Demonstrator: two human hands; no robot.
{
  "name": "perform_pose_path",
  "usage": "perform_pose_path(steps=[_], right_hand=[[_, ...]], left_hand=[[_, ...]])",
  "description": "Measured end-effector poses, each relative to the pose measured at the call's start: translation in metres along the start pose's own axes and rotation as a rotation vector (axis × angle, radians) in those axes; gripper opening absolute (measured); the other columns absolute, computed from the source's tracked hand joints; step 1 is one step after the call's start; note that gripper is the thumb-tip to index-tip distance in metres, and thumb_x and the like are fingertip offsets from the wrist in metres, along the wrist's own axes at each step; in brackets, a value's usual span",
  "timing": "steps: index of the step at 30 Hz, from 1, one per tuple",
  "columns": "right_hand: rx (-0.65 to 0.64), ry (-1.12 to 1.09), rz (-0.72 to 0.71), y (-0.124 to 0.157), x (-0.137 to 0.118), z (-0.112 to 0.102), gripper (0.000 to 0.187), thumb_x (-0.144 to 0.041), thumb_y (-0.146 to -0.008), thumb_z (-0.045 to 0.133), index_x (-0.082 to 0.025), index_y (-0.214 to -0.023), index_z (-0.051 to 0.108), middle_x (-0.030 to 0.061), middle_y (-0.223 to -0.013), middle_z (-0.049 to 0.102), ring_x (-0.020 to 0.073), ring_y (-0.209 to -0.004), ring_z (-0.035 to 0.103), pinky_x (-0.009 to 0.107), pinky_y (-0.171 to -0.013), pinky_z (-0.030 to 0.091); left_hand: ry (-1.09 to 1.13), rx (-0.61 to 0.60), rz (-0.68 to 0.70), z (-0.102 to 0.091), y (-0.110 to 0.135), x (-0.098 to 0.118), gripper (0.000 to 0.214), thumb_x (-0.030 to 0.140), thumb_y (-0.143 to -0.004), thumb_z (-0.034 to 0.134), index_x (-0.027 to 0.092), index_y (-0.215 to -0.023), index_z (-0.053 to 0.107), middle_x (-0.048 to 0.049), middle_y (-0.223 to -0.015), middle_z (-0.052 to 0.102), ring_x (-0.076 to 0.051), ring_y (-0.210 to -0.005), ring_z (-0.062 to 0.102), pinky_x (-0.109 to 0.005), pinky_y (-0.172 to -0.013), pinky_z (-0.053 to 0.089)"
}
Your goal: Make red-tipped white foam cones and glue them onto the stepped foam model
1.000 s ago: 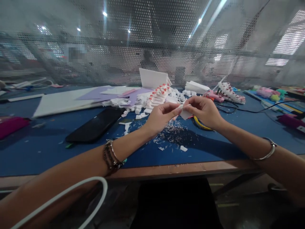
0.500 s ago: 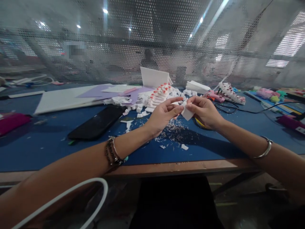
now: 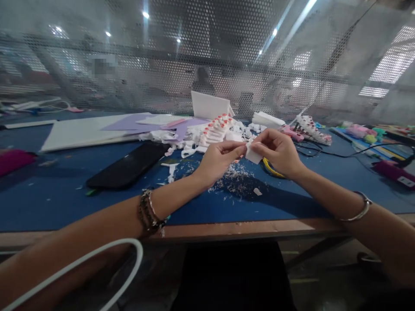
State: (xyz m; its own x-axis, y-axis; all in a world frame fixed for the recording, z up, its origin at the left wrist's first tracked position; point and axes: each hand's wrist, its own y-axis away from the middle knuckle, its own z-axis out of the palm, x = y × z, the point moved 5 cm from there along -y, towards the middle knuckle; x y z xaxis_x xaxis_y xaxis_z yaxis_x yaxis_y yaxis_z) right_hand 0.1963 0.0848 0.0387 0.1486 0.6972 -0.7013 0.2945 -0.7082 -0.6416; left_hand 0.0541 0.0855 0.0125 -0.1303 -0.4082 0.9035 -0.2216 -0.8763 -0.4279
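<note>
A small flat white piece [image 3: 253, 156], paper or thin foam, is held up over the blue table. My right hand [image 3: 279, 152] pinches it between thumb and fingers. At its left edge, my left hand [image 3: 218, 162] has thumb and fingertips pressed together on it. White crumbs [image 3: 238, 181] lie scattered on the table below, with one larger white scrap [image 3: 257, 191] among them. Just behind my hands stands a stepped white model with red-orange dots [image 3: 216, 129], amid a heap of white offcuts.
A black phone-like slab [image 3: 131, 167] lies left of my hands, before white and purple sheets [image 3: 84, 129]. To the right are a yellow-handled tool [image 3: 272, 169], a pink glue gun [image 3: 292, 133] with a black cord, and another dotted white model [image 3: 313, 128]. A perforated metal screen rises behind.
My left fingers have drawn closer together at the piece's edge, and the piece has tilted a little. A loose scrap lies in a different spot among the crumbs. The view has shifted slightly.
</note>
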Motion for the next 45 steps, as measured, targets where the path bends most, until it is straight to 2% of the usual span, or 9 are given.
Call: perform_pose_path(steps=[7,13,18,25,30,35,38,41,45], right_hand=[[0.054,0.042,-0.107,0.005,-0.017,0.0,0.016,-0.029,-0.069,0.067,-0.016,-0.066,0.059,-0.0007,-0.065,0.06,0.0078,-0.058,0.054,0.021,-0.052,0.044],[0.016,-0.072,-0.062,0.002,-0.013,0.0,0.016,-0.029,-0.068,0.067,-0.015,-0.069,0.06,-0.0013,-0.065,0.06,0.0064,-0.058,0.054,0.02,-0.053,0.046],[-0.012,-0.102,-0.058,0.001,-0.01,0.002,0.015,-0.027,-0.071,0.065,-0.014,-0.072,0.058,-0.001,-0.068,0.06,0.0059,-0.062,0.054,0.019,-0.055,0.046],[-0.045,-0.079,-0.114,0.002,-0.015,0.002,0.016,-0.026,-0.07,0.067,-0.015,-0.074,0.056,-0.0007,-0.072,0.059,0.0074,-0.065,0.057,0.02,-0.058,0.05],[-0.056,0.01,-0.228,0.005,-0.022,-0.001,0.009,-0.023,-0.074,0.064,-0.016,-0.078,0.059,0.0012,-0.079,0.061,0.0103,-0.076,0.059,0.025,-0.071,0.051],[-0.044,0.096,-0.243,0.004,-0.02,-0.002,0.013,-0.025,-0.074,0.064,-0.016,-0.079,0.057,-0.0009,-0.076,0.059,0.008,-0.072,0.057,0.021,-0.068,0.05],[-0.039,0.093,-0.207,0.003,-0.016,-0.003,0.019,-0.025,-0.074,0.062,-0.017,-0.089,0.053,-0.0023,-0.076,0.056,0.0066,-0.07,0.056,0.018,-0.062,0.049],[-0.038,0.11,-0.238,0.003,-0.019,-0.003,0.031,-0.021,-0.077,0.058,-0.02,-0.106,0.048,-0.0041,-0.073,0.055,0.0058,-0.066,0.055,0.017,-0.059,0.047],[-0.075,0.329,-0.418,0.007,-0.029,-0.002,0.021,-0.021,-0.077,0.059,-0.019,-0.099,0.057,-0.0017,-0.081,0.061,0.0062,-0.07,0.057,0.018,-0.066,0.047]], left_hand=[[-0.155,-0.043,0.177,0.009,0.009,0.024,0.016,0.029,-0.07,0.067,0.017,-0.082,0.07,-0.005,-0.083,0.068,-0.015,-0.078,0.057,-0.025,-0.069,0.044],[-0.103,-0.066,0.155,0.004,0.003,0.017,0.016,0.032,-0.071,0.066,0.02,-0.079,0.07,-0.0013,-0.073,0.065,-0.011,-0.065,0.054,-0.024,-0.061,0.041],[-0.048,-0.106,0.184,0.002,-0.003,0.015,0.015,0.028,-0.07,0.067,0.018,-0.081,0.068,-0.0015,-0.073,0.064,-0.011,-0.068,0.056,-0.023,-0.062,0.044],[-0.237,-0.175,0.482,-0.001,-0.002,0.031,0.016,0.025,-0.073,0.066,0.019,-0.088,0.068,-0.0051,-0.089,0.065,-0.015,-0.086,0.059,-0.028,-0.077,0.049],[-0.346,-0.177,0.568,-0.003,-0.001,0.035,0.017,0.025,-0.077,0.062,0.022,-0.092,0.068,-0.0069,-0.095,0.065,-0.017,-0.092,0.059,-0.031,-0.082,0.049],[-0.498,-0.184,0.638,-0.001,0.001,0.041,0.015,0.027,-0.078,0.06,0.018,-0.087,0.067,-0.0058,-0.087,0.066,-0.015,-0.083,0.06,-0.026,-0.074,0.049],[-0.522,-0.171,0.596,-0.003,-0.002,0.037,0.014,0.028,-0.076,0.062,0.016,-0.084,0.065,-0.0043,-0.082,0.066,-0.013,-0.077,0.059,-0.024,-0.072,0.048],[-0.416,-0.149,0.43,-0.007,-0.009,0.024,0.017,0.031,-0.076,0.062,0.015,-0.082,0.063,-0.003,-0.076,0.065,-0.012,-0.07,0.059,-0.022,-0.065,0.047],[-0.299,-0.137,0.261,-0.009,-0.013,0.011,0.022,0.036,-0.075,0.062,0.015,-0.082,0.06,-0.0022,-0.073,0.064,-0.01,-0.065,0.058,-0.02,-0.059,0.045]])
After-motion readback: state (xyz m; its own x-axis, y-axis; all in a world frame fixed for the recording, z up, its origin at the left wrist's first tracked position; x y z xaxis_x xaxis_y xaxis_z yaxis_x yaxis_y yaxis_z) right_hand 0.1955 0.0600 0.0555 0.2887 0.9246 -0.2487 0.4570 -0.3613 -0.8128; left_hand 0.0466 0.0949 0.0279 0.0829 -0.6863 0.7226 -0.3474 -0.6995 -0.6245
